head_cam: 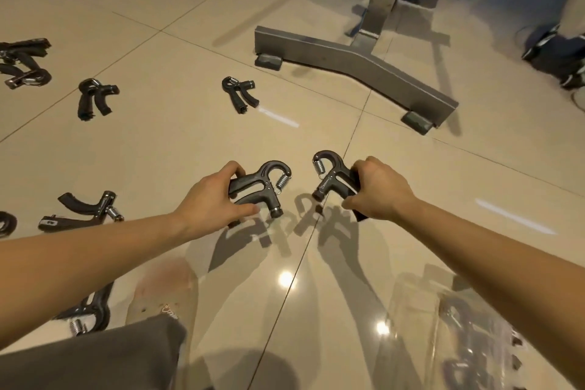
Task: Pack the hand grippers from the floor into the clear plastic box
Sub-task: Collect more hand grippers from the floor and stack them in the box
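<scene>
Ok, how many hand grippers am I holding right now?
2: one hand gripper in the left hand, another in the right hand. More lie unheld on the floor.

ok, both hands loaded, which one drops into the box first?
Probably right. The right hand holds its hand gripper on the same side as the clear plastic box, lower right; the left hand would have to cross over.

A gym room is suggested. A grey steel equipment base [354, 63] is seen on the glossy tiled floor [177, 142]. Hand grippers [240, 93] are scattered nearby.
</scene>
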A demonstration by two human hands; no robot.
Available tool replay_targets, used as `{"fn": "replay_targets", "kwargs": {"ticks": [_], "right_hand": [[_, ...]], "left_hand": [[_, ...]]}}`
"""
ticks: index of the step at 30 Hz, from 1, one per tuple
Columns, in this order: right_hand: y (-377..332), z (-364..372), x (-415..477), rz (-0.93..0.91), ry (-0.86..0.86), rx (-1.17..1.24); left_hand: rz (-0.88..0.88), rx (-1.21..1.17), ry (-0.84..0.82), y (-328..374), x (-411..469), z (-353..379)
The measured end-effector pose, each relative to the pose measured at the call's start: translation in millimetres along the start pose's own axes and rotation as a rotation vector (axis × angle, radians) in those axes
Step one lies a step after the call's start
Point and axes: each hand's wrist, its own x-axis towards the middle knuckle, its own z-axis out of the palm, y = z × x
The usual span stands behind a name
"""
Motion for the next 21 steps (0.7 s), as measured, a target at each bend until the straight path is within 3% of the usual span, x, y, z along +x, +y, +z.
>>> {"fn": "replay_targets", "kwargs": {"ticks": [6, 13, 21], "right_hand": [[57.0, -54.2, -86.6, -0.099, 0.057, -0.01], [135.1, -62.6, -186.3, -0.132, 0.084, 0.077], [221.7, -64.5, -267.5, -0.077, -0.001, 0.081]], "left_hand": [[0.061, -0.092, -0.024, 94.4, -54.6, 12.2], [0.176, 0.049, -0.166, 185.5, -103.8, 46.5], [0.245, 0.165, -0.324, 259.4, -146.8, 101.4]]}}
